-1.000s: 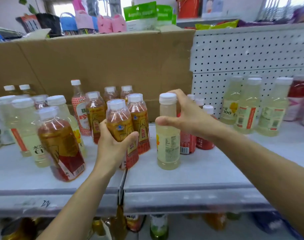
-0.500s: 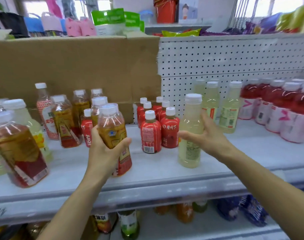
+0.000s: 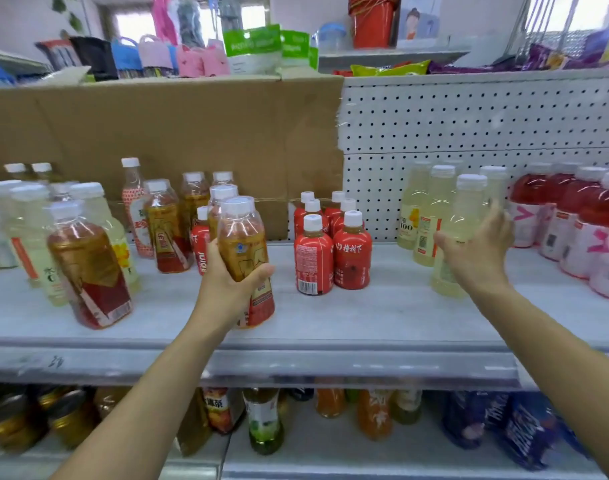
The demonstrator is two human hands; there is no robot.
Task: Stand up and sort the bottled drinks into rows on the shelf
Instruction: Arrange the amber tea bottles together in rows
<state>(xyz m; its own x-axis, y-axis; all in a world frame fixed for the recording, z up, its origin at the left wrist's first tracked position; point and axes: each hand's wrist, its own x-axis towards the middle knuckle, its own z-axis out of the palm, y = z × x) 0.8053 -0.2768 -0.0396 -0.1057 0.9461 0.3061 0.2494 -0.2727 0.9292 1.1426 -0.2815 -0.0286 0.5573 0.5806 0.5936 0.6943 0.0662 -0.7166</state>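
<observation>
My left hand (image 3: 227, 287) grips an amber tea bottle (image 3: 242, 251) with a white cap and red lower label, its base at the grey shelf (image 3: 382, 317) near the front. My right hand (image 3: 476, 252) wraps around a pale yellow bottle (image 3: 464, 206) that stands on the shelf just in front of a row of like pale yellow bottles (image 3: 419, 209). A cluster of small red bottles (image 3: 331, 252) stands between my hands. More amber tea bottles (image 3: 164, 230) stand at the back left, and one amber bottle (image 3: 88, 268) leans at the front left.
Red drinks with pink labels (image 3: 590, 223) fill the right end. Pale bottles (image 3: 26, 233) crowd the far left. Cardboard (image 3: 157, 133) and white pegboard (image 3: 469, 126) back the shelf. A lower shelf (image 3: 331, 448) holds assorted bottles. Bare shelf surface lies in front of the red cluster.
My right hand has carried the pale yellow bottle rightward to the row of pale yellow bottles. My left hand has kept its grip on the amber bottle. The view has shifted right.
</observation>
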